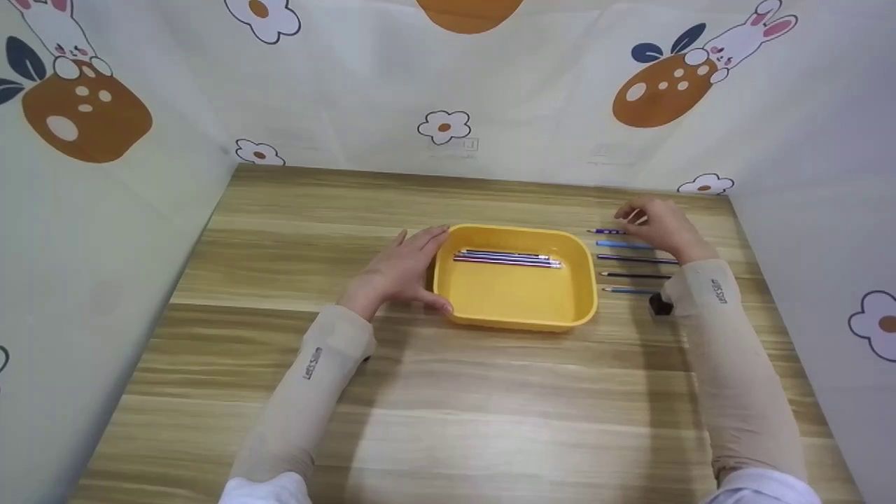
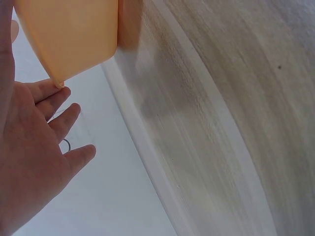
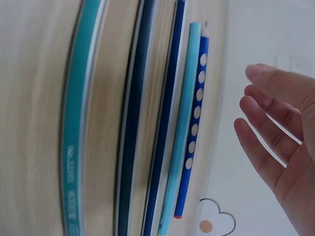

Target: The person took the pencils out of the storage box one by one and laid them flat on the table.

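A yellow tray (image 1: 514,325) holds several striped pencils (image 1: 507,260) lying together. My left hand (image 1: 402,273) rests against the tray's left side, fingers spread along its wall; in the left wrist view the fingertips of the hand (image 2: 47,128) touch the tray (image 2: 74,39) at a corner. To the right of the tray, several pencils lie in a row, among them a dotted blue pencil (image 3: 196,113), a light blue one (image 3: 182,123) and a teal one (image 3: 78,118). My right hand (image 1: 658,222) hovers by the dotted pencil, fingers loosely bent and holding nothing; the right wrist view shows that hand (image 3: 285,118) apart from it.
The wooden table (image 1: 476,406) ends at a back wall covered by a cloth (image 1: 350,91) printed with flowers, rabbits and oranges. Similar cloth hangs at both sides. A small black object (image 1: 660,304) is at the right wrist's cuff.
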